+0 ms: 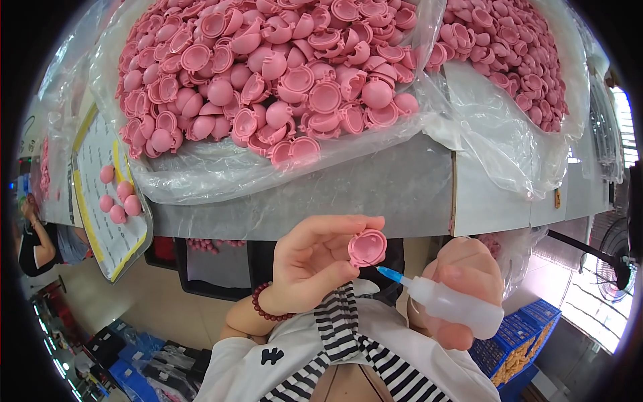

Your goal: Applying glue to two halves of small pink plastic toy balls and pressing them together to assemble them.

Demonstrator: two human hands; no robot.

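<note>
Between the thumb and fingers of my left hand (311, 258) is a pink plastic half-shell (367, 248), its hollow side turned up. My right hand (469, 275) grips a white squeeze bottle (455, 307) with a blue needle tip (390, 273). The thin needle reaches the lower rim of the half-shell; whether it touches is too fine to tell. Beyond my hands, a large heap of pink half-shells (274, 63) lies on clear plastic sheeting (221, 184) on the grey table (375, 181).
A second heap of pink pieces (509, 60) lies at the far right. On the left, a tray (107, 234) holds several pink balls (124, 190). Blue crates (512, 335) stand low right, near a fan (616, 261). Another person's arm (41, 241) shows at far left.
</note>
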